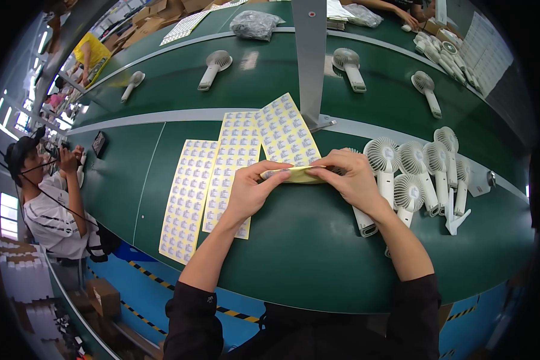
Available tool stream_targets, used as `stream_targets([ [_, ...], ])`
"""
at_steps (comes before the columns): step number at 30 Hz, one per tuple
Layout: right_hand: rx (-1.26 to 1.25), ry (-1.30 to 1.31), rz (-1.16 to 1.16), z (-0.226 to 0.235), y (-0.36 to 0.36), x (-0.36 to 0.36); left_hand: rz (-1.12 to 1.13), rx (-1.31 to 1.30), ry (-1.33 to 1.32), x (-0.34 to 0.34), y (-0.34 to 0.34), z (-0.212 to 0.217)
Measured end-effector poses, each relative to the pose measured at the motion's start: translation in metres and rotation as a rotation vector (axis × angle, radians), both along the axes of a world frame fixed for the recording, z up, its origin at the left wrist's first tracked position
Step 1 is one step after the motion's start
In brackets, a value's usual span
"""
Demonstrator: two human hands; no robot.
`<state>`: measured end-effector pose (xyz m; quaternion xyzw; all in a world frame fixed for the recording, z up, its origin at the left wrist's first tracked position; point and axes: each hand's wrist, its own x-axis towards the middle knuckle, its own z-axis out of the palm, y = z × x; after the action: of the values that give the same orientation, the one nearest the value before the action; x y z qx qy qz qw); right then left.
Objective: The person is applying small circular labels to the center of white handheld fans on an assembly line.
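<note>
Black long sleeves pushed up to the elbows, bare forearms, no gloves

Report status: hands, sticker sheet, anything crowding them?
Left hand and right hand pinch bent yellow sticker sheet between them. Flat sticker sheets left, white handheld fans right.

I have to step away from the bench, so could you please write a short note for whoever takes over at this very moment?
Left hand and right hand: both pinch one curled yellow sticker sheet above the green table.
Three more sticker sheets lie flat left of the hands.
White handheld fans stand in a cluster at the right; one fan lies under the right wrist.
More fans lie on the belt behind.
Done: nothing visibly stuck on the near fans.
Left: peeling from the held sheet.
</note>
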<state>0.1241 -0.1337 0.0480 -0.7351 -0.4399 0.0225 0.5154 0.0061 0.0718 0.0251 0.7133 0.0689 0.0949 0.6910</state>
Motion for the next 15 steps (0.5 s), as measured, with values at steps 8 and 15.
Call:
stream_targets([
  [8,0.041,0.075,0.009,-0.0005,-0.002,-0.0001,-0.014,0.044,0.027,-0.0001,-0.004,0.0076],
  [15,-0.012,0.205,-0.025,0.0077,-0.002,-0.0028,-0.015,0.075,0.039,0.0001,-0.0003,-0.0008],
])
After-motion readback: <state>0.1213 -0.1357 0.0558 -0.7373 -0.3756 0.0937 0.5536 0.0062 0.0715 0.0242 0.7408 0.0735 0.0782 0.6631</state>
